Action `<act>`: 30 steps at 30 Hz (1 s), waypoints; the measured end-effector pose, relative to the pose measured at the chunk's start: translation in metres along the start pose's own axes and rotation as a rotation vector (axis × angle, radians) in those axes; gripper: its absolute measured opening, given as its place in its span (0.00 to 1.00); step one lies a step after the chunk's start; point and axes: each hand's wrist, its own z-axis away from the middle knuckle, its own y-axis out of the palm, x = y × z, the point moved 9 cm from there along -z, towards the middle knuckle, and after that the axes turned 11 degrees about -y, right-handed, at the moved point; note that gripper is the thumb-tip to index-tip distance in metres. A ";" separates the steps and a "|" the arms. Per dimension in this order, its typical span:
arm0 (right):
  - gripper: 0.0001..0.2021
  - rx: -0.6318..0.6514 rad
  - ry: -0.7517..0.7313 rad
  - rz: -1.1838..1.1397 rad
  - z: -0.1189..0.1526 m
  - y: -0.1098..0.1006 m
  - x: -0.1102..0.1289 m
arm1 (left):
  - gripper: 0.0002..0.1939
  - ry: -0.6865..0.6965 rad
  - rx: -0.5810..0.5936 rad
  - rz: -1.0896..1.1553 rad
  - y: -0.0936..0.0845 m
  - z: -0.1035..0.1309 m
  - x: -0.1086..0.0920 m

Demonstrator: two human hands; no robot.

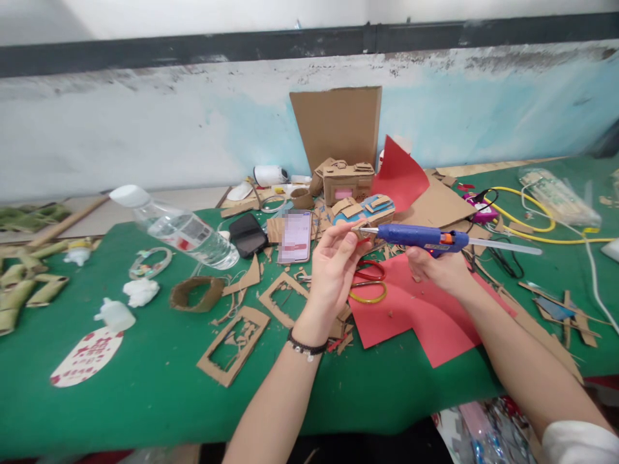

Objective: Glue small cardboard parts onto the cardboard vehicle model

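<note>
My right hand (442,270) is wrapped round the handle of a blue hot glue gun (411,236), a glue stick (505,245) poking out of its back end. The gun's metal tip points left and meets a small piece of cardboard (358,227) pinched in the fingers of my left hand (336,254). My left fingers partly hide that piece. Below my hands lie scissors (368,293) with red and yellow handles, on the edge of red paper (387,316). A cardboard camera model (349,183) stands behind, near a blue-and-cardboard piece (372,207).
To the left are a tilted-looking water bottle (178,225), a black phone (247,234), a lit phone (294,237), cardboard frames (232,345) and a cardboard ring (180,295). A yellow cable (536,225) and cardboard strips (568,316) lie to the right. A cardboard sheet (338,125) leans on the wall.
</note>
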 end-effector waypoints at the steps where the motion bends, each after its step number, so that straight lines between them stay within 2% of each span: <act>1: 0.28 -0.003 -0.001 0.000 0.000 0.000 0.000 | 0.20 0.000 0.007 0.000 0.001 0.000 0.000; 11: 0.32 -0.005 -0.022 0.023 -0.001 0.001 0.005 | 0.20 -0.024 0.009 0.022 0.000 0.000 0.002; 23: 0.31 -0.025 -0.002 0.015 0.001 -0.001 -0.001 | 0.19 -0.012 0.019 0.019 0.001 0.001 0.000; 30: 0.32 0.023 -0.027 -0.016 0.000 0.004 0.008 | 0.20 0.019 -0.007 -0.031 0.001 0.000 -0.001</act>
